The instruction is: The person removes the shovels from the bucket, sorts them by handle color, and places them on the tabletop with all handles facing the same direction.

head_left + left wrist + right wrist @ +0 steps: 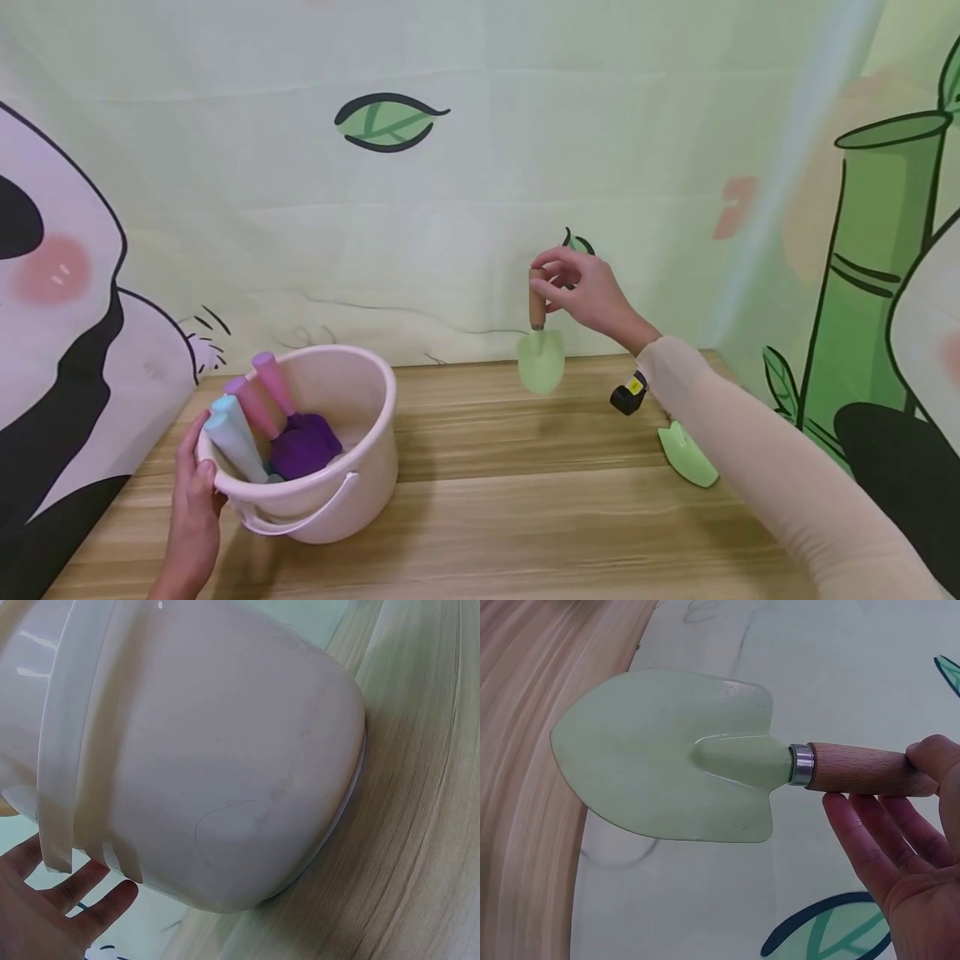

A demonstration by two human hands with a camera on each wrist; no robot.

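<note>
My right hand (588, 287) pinches the wooden handle of a hand trowel (541, 360) near its top end. In the head view the trowel hangs with its pale green blade pointing down, above the back of the table; the right wrist view shows its whole blade and metal collar. With fingers and thumb my left hand (197, 500) grips the left rim of a pale pink bucket (367, 467), which stands on the table. Inside the bucket, purple-bladed tools (306, 446) with pink handles and light blue handles (238, 437) lean on the left side.
A light green blade-like piece (686, 454) lies on the wooden table (525, 533), partly hidden by my right sleeve. Beside the sleeve shows a small black object (626, 396) with a yellow label. A printed cloth (480, 192) hangs behind the table.
</note>
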